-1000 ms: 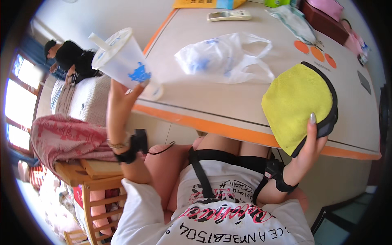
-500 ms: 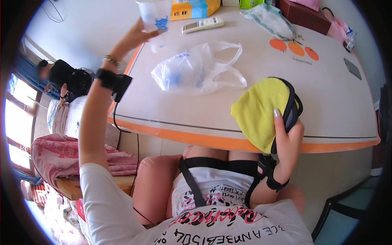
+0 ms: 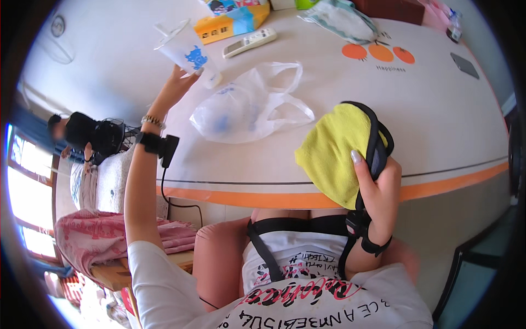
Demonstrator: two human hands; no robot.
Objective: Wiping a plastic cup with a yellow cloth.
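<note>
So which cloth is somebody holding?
The yellow cloth with black edging, gripped in the right hand. The white-and-green cloth lies on the pale orange-edged table; the pink patterned cloth is off it, at the left.

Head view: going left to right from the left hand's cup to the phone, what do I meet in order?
Translucent lidded cup held in the left hand → translucent plastic bag → yellow cloth with black edging → right hand holding that cloth → gray smartphone.
</note>
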